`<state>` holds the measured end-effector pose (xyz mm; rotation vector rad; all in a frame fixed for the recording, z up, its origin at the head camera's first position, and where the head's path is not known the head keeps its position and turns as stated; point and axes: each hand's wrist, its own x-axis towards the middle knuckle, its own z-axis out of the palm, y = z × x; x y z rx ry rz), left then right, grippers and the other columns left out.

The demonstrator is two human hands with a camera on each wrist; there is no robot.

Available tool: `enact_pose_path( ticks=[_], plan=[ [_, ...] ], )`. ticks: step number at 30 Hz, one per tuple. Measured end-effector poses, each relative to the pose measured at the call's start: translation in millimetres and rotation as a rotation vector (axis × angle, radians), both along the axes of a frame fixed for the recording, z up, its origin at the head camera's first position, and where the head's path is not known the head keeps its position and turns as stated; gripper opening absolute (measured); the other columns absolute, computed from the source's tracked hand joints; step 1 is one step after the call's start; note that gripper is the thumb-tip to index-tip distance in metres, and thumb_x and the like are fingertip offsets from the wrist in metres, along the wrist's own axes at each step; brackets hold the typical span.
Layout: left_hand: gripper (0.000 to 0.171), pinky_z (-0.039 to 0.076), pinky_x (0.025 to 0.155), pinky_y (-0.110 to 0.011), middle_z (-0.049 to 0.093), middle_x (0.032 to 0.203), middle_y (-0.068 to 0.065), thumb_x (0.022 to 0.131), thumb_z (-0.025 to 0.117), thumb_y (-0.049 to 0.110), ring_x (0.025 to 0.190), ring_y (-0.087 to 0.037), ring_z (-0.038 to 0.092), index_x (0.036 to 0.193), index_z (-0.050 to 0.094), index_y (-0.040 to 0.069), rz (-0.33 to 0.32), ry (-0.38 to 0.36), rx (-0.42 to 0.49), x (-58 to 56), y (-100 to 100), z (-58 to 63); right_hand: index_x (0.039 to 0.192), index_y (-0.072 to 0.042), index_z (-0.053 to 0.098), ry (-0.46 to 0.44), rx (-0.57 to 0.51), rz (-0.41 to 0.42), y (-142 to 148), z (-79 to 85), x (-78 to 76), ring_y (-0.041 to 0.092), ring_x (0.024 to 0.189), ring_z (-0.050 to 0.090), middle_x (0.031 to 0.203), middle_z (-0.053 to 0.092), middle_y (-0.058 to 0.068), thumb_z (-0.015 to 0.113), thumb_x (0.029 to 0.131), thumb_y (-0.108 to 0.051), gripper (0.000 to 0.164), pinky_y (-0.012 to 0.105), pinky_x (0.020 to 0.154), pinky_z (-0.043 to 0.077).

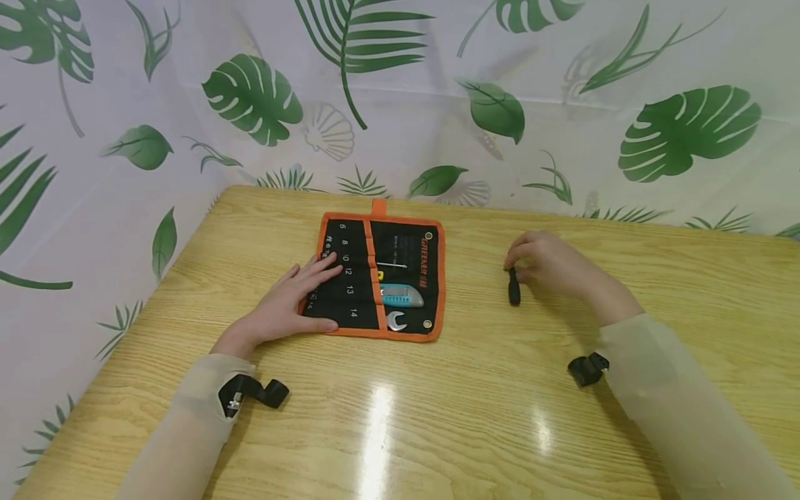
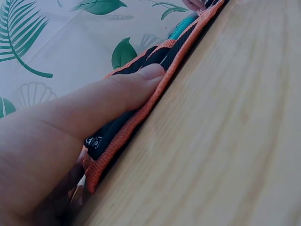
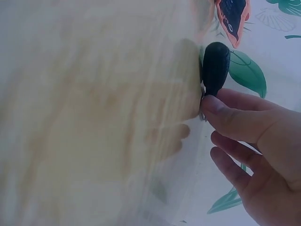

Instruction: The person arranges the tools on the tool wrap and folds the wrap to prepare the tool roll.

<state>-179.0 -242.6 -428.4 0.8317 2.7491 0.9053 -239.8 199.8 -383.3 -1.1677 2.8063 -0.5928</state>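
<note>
A black tool pouch [image 1: 400, 243] with orange edging lies flat on the table. My left hand [image 1: 290, 298] rests on its left side, fingers spread over the numbered pockets and thumb [image 2: 127, 87] pressing near the lower edge. A teal utility knife [image 1: 402, 296], an open-end wrench [image 1: 396, 321], a thin metal rod [image 1: 392, 264] and a small yellow piece [image 1: 380, 276] stick out of the pockets. To the right of the pouch, my right hand [image 1: 546, 262] pinches a black-handled screwdriver [image 3: 217, 66] between thumb and fingers at the handle's narrow end. Its shaft is hidden by the fingers.
The wooden table [image 1: 475, 417] runs back to a white cloth [image 1: 400, 153] with green leaf prints. A small black camera mount [image 1: 250, 392] is strapped to my left wrist, another camera mount [image 1: 587, 368] to my right.
</note>
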Motion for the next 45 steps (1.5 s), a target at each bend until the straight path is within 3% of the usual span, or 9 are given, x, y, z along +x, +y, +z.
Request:
enact_pose_path(
  ticks=[6,11,18,24,32,39,45],
  plan=[
    [0.093,0.001,0.115,-0.049,0.014,0.159,0.002,0.077,0.076,0.05,0.146,-0.024,0.005,0.152,0.03,0.02,-0.004,0.0,0.007,0.6,0.5,1.1,0.082,-0.004,0.071,0.052,0.006,0.023,1.7,-1.8,-0.4,0.034,0.087,0.059,0.093,0.064,0.014,0.081,0.071,0.001,0.016,0.049,0.08,0.047],
    [0.092,0.001,0.116,-0.047,0.013,0.159,0.005,0.077,0.075,0.05,0.146,-0.021,0.004,0.152,0.029,0.022,0.0,-0.007,-0.001,0.5,0.3,0.3,0.08,-0.006,0.069,0.043,-0.018,0.022,1.6,-1.2,1.0,0.029,0.079,0.059,0.085,0.064,0.008,0.082,0.071,-0.001,0.016,0.048,0.076,0.046],
    [0.092,0.001,0.115,-0.048,0.013,0.159,0.005,0.077,0.075,0.051,0.146,-0.022,0.004,0.152,0.03,0.022,0.004,-0.007,-0.007,-0.7,-0.2,-1.2,0.088,-0.009,0.065,-0.092,-0.002,-0.102,0.5,2.5,6.0,0.028,0.086,0.064,0.087,0.069,0.003,0.075,0.081,-0.008,0.013,0.049,0.078,0.044],
    [0.092,0.0,0.115,-0.047,0.012,0.159,0.005,0.077,0.075,0.051,0.146,-0.021,0.003,0.152,0.029,0.022,0.005,-0.008,-0.008,-0.6,-0.4,-1.2,0.091,-0.006,0.065,-0.18,-0.086,-0.065,-0.2,3.5,10.8,0.021,0.083,0.063,0.087,0.066,0.003,0.072,0.083,-0.001,0.012,0.039,0.074,0.052],
    [0.092,0.001,0.115,-0.047,0.013,0.159,0.006,0.077,0.075,0.051,0.146,-0.021,0.003,0.152,0.03,0.022,0.007,-0.011,-0.005,-0.3,-0.2,-0.8,0.098,-0.006,0.071,-0.204,-0.079,-0.088,0.4,8.0,18.1,0.022,0.088,0.064,0.093,0.069,0.003,0.068,0.088,-0.006,0.011,0.043,0.077,0.051],
    [0.092,0.001,0.115,-0.048,0.013,0.159,0.004,0.077,0.076,0.05,0.146,-0.023,0.004,0.152,0.03,0.021,0.007,-0.01,0.0,0.4,0.6,0.8,0.099,-0.01,0.072,-0.285,-0.128,-0.157,-1.0,10.6,26.0,0.015,0.086,0.063,0.093,0.07,-0.001,0.069,0.089,-0.013,0.011,0.036,0.078,0.05],
    [0.092,0.001,0.115,-0.047,0.013,0.159,0.004,0.077,0.075,0.05,0.146,-0.023,0.003,0.152,0.03,0.021,0.009,-0.012,-0.004,0.1,1.0,0.7,0.106,-0.007,0.072,-0.39,-0.206,-0.231,-3.0,10.6,30.9,0.017,0.092,0.063,0.1,0.07,0.004,0.067,0.091,-0.017,0.019,0.028,0.077,0.05]
  ],
)
